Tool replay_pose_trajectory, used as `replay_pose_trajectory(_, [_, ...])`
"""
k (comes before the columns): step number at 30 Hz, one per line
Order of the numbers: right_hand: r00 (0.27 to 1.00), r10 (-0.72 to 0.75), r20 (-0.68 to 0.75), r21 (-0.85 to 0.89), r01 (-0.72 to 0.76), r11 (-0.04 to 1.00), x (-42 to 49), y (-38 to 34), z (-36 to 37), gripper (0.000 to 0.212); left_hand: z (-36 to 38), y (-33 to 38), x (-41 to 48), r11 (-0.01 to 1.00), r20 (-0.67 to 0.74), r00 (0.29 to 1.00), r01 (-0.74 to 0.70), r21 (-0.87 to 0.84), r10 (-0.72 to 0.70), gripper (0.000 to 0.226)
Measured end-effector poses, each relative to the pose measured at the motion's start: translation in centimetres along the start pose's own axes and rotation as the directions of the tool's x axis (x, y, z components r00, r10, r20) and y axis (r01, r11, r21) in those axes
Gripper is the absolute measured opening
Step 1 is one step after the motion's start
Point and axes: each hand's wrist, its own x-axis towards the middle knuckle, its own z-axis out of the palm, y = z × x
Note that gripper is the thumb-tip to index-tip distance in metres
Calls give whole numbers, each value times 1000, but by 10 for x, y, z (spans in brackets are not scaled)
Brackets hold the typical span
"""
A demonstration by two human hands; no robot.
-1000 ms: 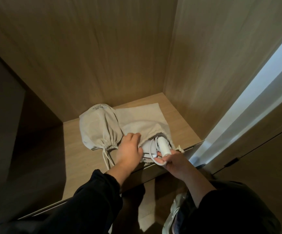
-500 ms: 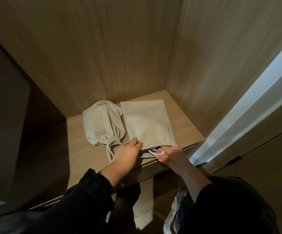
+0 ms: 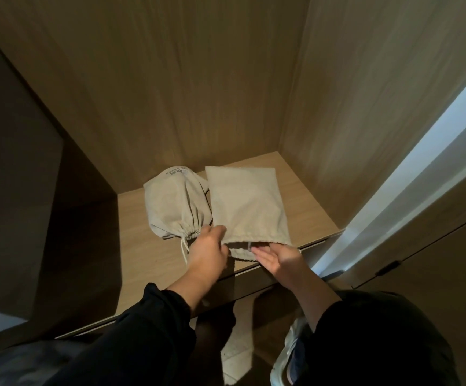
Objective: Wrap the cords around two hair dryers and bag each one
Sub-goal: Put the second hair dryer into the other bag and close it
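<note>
Two beige drawstring bags lie side by side on a wooden shelf (image 3: pixel 145 266). The left bag (image 3: pixel 171 207) is bulging and cinched closed, and its cord (image 3: pixel 183 249) trails toward me. The right bag (image 3: pixel 247 203) lies with its mouth facing me; no hair dryer or power cord shows outside it. My left hand (image 3: pixel 208 253) pinches the left edge of that mouth. At the mouth's lower lip, my right hand (image 3: pixel 279 259) rests with its fingers stretched out against the fabric.
The shelf sits in a wooden niche with a back wall (image 3: pixel 170 93) and a right side wall (image 3: pixel 365 107) close by. A dark panel (image 3: pixel 17 176) closes the left. A pale door frame (image 3: pixel 421 174) runs down the right. My shoe (image 3: pixel 287 355) is on the floor below.
The white hair dryer handle and cord loop that stuck out of the right bag a second ago have gone inside. My right hand has released the cord and now lies at the mouth.
</note>
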Motion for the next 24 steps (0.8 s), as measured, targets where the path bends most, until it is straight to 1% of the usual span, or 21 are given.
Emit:
replay_pose_trajectory(1, [1000,-12,-22,-197,7,980,-9,2,1,27,-1,1,1,998,-12,998,58,-24,-58,39])
replay_pose_trajectory(2, [998,-47,-49,-367,26,930,-16,3,0,18,0,1,2,994,-7,994,108,-30,-108,39])
replay_pose_trajectory(3, [990,-113,-79,-511,57,858,-20,5,-3,12,1,-1,3,988,10,989,149,-27,-149,38])
replay_pose_trajectory(4, [968,-227,-107,-648,105,755,-23,4,-7,14,2,-3,3,982,29,982,188,-22,-187,37])
replay_pose_trajectory(5, [924,-364,-113,-778,146,611,-23,2,-12,16,4,-5,4,975,49,974,222,-12,-221,36])
replay_pose_trajectory(6, [865,-493,-97,-875,161,456,-22,-1,-17,15,5,-7,4,968,72,966,249,13,-249,35])
replay_pose_trajectory(7, [809,-583,-76,-935,146,324,-20,-4,-19,13,6,-8,4,962,97,957,268,51,-272,34])
replay_pose_trajectory(8, [776,-626,-73,-968,97,233,-17,-6,-22,22,6,-10,5,956,122,949,281,89,-290,31])
replay_pose_trajectory(9, [778,-623,-77,-983,47,179,-13,-7,-25,37,5,-11,5,949,145,940,294,111,-308,28])
replay_pose_trajectory(10, [806,-586,-82,-990,4,144,-8,-7,-27,51,4,-12,5,944,165,932,308,116,-324,26])
replay_pose_trajectory(11, [841,-534,-85,-991,-16,133,-4,-6,-28,58,3,-13,5,941,181,924,319,115,-335,26])
replay_pose_trajectory(13, [887,-453,-94,-988,-27,151,4,0,-30,51,0,-15,6,938,204,916,329,111,-346,27])
replay_pose_trajectory(15, [885,-455,-103,-986,-31,162,9,4,-29,39,-5,-14,7,940,230,912,325,106,-341,26])
replay_pose_trajectory(17, [871,-480,-106,-989,-43,140,10,2,-26,29,-8,-13,9,947,250,914,311,74,-320,23])
replay_pose_trajectory(19, [866,-491,-96,-993,-48,110,9,-2,-25,29,-13,-11,9,953,255,920,299,35,-298,22])
replay_pose_trajectory(21, [854,-515,-75,-994,-26,103,5,-8,-22,31,-17,-11,11,955,245,929,295,-40,-276,23])
replay_pose_trajectory(24, [818,-576,1,-989,85,118,-9,-22,-15,29,-27,-5,14,930,180,951,290,-225,-253,21])
